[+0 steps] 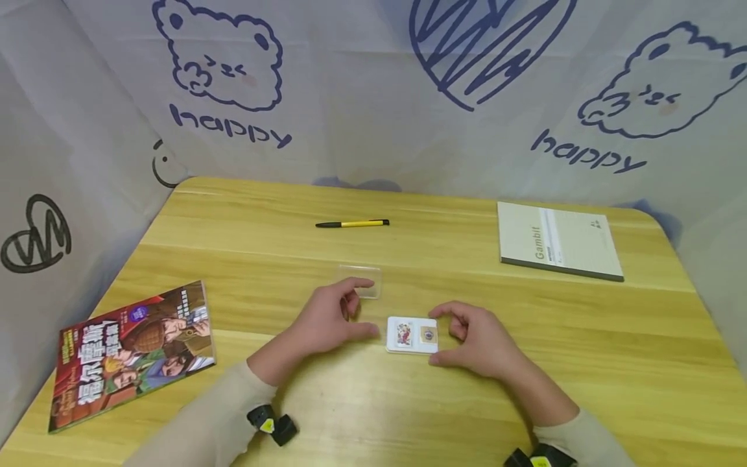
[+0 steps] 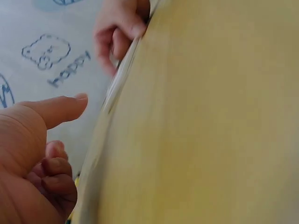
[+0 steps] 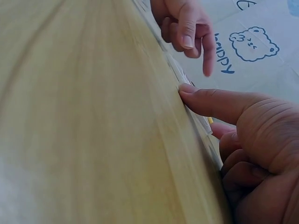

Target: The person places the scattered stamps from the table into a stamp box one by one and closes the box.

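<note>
A small white flat case (image 1: 415,344) lies on the table in the head view. Two inserts show in it, a colourful picture (image 1: 404,333) on the left and a tan piece (image 1: 428,335) on the right. My right hand (image 1: 481,340) holds the case by its right end, index finger at the far corner and thumb at the near one. To the left, my left hand (image 1: 332,318) hovers apart from it, index finger and thumb spread with nothing between them. Partly behind the left index finger lies a clear plastic cover (image 1: 373,279).
A yellow and black pen (image 1: 353,224) lies farther back on the wooden table (image 1: 362,408). A beige notebook (image 1: 557,240) is at the back right, and a colourful comic-style book (image 1: 137,353) at the left. White cloth with drawings hangs behind.
</note>
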Available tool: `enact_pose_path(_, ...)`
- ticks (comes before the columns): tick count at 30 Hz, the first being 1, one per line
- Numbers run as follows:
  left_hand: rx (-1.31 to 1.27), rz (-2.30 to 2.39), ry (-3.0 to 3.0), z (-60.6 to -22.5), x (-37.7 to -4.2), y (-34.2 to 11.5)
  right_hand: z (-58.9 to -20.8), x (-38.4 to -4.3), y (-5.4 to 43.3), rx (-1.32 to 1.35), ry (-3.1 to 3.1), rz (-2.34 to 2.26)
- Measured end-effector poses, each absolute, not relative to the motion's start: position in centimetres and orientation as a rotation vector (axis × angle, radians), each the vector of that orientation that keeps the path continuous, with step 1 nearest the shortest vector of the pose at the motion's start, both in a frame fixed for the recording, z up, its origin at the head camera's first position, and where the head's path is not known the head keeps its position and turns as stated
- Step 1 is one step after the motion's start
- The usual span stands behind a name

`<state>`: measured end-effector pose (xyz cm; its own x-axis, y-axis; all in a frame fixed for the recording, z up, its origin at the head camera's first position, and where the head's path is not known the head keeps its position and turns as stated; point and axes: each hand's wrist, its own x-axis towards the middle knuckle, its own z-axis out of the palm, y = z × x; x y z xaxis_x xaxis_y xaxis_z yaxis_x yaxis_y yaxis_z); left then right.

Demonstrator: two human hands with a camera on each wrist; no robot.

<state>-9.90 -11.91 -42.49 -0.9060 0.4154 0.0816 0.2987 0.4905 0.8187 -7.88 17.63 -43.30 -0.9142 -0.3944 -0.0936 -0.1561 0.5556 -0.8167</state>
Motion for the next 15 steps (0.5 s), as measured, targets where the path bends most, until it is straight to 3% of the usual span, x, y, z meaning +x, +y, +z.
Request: enact_pose_path(15,0.328,1.390,2.601,-42.2,-13.9,-15.8,-43.1,-8.0,17.5,-0.452,2.514,-1.288)
